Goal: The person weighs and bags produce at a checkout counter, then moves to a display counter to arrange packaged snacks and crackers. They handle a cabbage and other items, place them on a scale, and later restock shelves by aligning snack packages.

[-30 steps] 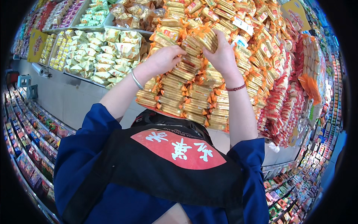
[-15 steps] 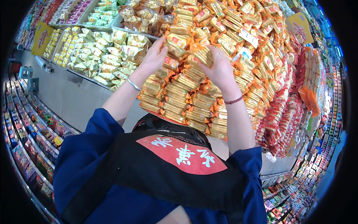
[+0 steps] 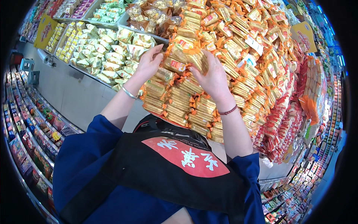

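Note:
Clear-wrapped packs of flat golden biscuits with orange ends make up a large heap (image 3: pixel 238 48), with neat stacks (image 3: pixel 174 104) along its near edge. My right hand (image 3: pixel 213 76) holds one biscuit pack (image 3: pixel 197 59), thumb on the near side and fingers over the far side. My left hand (image 3: pixel 148 66) is at the heap's left edge, fingers apart and curved, with nothing in it. Beside its fingertips lies another pack (image 3: pixel 174 65) with a red label. Parts of the packs beneath my right hand are hidden.
Left of the heap stand a bin of pale green-yellow packets (image 3: pixel 112 56) and a tray of brown-wrapped snacks (image 3: pixel 149 18). Red-wrapped packs (image 3: pixel 276 127) hang over the right side. Yellow signs (image 3: pixel 45 31) and shelves of goods (image 3: pixel 30 145) surround the display.
My left hand has come away from the pack it was touching and moved slightly left and nearer. My right hand has also moved a little nearer, still with its pack.

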